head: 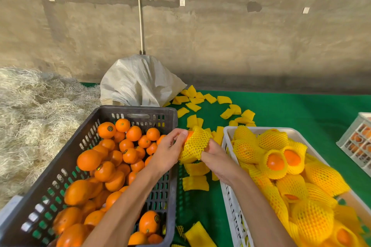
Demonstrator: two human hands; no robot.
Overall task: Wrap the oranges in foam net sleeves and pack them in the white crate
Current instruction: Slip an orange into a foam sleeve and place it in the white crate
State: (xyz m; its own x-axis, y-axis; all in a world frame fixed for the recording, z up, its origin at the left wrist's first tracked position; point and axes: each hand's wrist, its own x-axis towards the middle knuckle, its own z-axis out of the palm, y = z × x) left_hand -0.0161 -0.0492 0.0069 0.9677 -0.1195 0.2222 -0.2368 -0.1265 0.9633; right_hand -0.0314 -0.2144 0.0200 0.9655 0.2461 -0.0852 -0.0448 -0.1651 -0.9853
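- The left hand and the right hand together held one orange above the gap between the two crates, with a yellow foam net sleeve stretched over most of it.
- Left fingers were curled round the bare end of the orange; right fingers pinched the lower part of the sleeve.
- The dark crate of unwrapped oranges stood at the left of the green worktop, its right wall under the left wrist.
- The white crate, heaped with wrapped oranges, stood at the right, its left rim just beside the right wrist.
- Loose flat sleeves lay in the narrow strip between the crates and scattered toward the far edge, near a white woven sack.
- Open green surface remained beyond the white crate.
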